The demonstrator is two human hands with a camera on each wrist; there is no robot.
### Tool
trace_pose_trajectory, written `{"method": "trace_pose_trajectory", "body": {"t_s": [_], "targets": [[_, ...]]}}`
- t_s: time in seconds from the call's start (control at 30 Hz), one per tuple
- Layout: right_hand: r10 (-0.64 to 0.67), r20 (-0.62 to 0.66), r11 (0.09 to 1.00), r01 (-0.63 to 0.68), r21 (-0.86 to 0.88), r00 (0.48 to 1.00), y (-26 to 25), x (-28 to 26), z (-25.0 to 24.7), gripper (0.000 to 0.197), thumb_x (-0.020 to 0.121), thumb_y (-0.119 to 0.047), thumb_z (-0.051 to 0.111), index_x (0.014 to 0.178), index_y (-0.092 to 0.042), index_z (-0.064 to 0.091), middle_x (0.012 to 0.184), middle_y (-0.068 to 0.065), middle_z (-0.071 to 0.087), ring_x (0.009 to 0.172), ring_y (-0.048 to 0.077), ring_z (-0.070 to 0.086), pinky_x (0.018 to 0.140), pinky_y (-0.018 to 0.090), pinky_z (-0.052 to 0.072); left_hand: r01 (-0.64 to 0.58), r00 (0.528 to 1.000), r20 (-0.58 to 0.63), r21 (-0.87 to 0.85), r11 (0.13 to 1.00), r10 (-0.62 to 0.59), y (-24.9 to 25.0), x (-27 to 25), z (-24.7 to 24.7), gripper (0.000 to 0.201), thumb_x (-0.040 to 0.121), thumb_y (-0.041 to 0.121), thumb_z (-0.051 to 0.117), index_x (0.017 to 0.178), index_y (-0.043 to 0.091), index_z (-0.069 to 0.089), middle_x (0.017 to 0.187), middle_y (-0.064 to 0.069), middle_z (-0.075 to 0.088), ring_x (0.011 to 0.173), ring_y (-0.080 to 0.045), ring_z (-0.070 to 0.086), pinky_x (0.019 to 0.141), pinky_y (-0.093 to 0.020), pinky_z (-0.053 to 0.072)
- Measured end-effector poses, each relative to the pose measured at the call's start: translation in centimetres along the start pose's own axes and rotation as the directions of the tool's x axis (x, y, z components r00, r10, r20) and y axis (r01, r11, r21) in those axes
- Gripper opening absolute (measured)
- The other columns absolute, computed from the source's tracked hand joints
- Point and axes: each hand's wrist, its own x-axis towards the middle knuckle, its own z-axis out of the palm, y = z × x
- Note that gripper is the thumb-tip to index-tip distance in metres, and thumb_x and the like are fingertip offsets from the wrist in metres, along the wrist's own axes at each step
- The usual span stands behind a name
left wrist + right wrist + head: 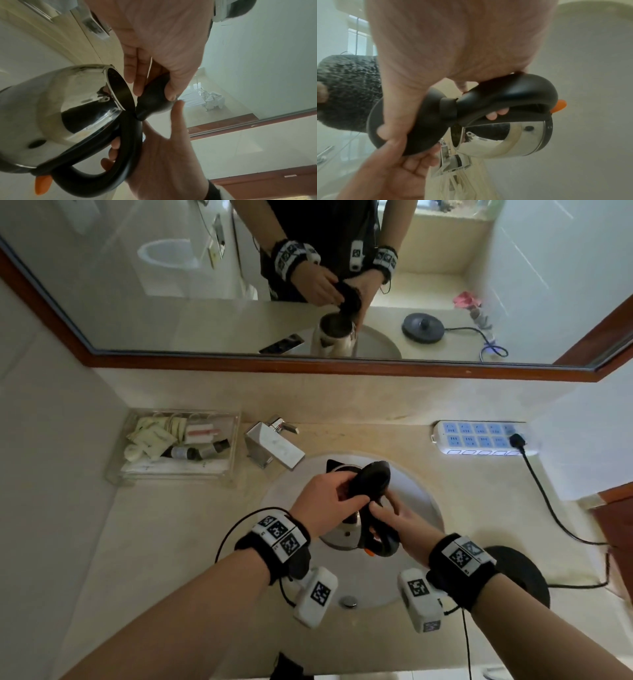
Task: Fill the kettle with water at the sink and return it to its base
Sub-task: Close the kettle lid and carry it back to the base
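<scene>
My beige stone surface [428,484] ran under a wood-framed mirror [308,368], its round white sink [421,501] below my hands. Over the sink, my right hand [400,525] curled round the black handle of the shiny steel kettle [342,537], while my left hand [325,498] pinched its raised black domed lid [371,479]

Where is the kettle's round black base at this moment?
In the head view the base sits on the counter to the right of the sink, partly hidden behind the right hand's wristband, below the power strip.
</scene>
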Motion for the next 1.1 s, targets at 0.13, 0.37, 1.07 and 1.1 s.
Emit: {"method": "trace_pose_trajectory", "body": {"t_s": [0.13, 0.37, 1.07, 1.1], "targets": [[-0.125, -0.125, 0.975, 0.098, -0.201, 0.984, 0.4, -0.9, -0.9, 0.091, 0.069, -0.009, 0.084, 0.143, -0.037, 0.039, 0.114, 0.011, 0.073, 0.099, 0.031, 0.073, 0.086, 0.05, 0.06, 0.024, 0.999, -0.032, -0.07, 0.997, -0.027, 1.5, 0.0, 1.2, 0.032, 0.085, 0.032, 0.07, 0.114, 0.021, 0.069, 0.099, 0.003, 0.075, 0.094, -0.013, 0.07, 0.088, -0.041, 0.057], [-0.344, -0.16, 0.902, 0.278, -0.331, 0.925, -1.3, -3.7, -1.3, 0.077, 0.076, 0.013, 0.063, 0.131, -0.039, 0.049, 0.091, -0.006, 0.072, 0.069, -0.008, 0.067, 0.063, 0.014, 0.054, 0.056, 0.975, -0.206, -0.104, 0.993, -0.076, 4.5, 0.8, 2.1, 0.022, 0.089, 0.033, 0.068, 0.105, 0.018, 0.069, 0.099, 0.005, 0.065, 0.093, -0.009, 0.063, 0.081, -0.023, 0.051], [-0.578, -0.233, 0.8, 0.485, -0.354, 0.782, 0.0, -9.0, -4.1, 0.103, 0.075, 0.012, 0.06, 0.148, -0.052, 0.028, 0.071, 0.018, 0.062, 0.053, 0.019, 0.053, 0.055, 0.032, 0.055, -0.006, 0.964, -0.251, -0.356, 0.934, -0.089, 6.8, -1.3, 3.8, 0.015, 0.094, 0.025, 0.064, 0.105, 0.016, 0.06, 0.108, 0.001, 0.065, 0.096, -0.009, 0.063, 0.071, -0.008, 0.048], [-0.592, -0.237, 0.788, 0.491, -0.371, 0.77, 0.1, -9.1, -4.3, 0.103, 0.075, 0.011, 0.061, 0.147, -0.056, 0.028, 0.069, 0.018, 0.06, 0.053, 0.017, 0.052, 0.055, 0.033, 0.055, -0.013, 0.966, -0.247, -0.362, 0.932, -0.083, 7.0, -1.5, 3.9, 0.016, 0.095, 0.022, 0.064, 0.108, 0.014, 0.059, 0.108, 0.0, 0.065, 0.095, -0.006, 0.062, 0.07, -0.005, 0.048]]}}
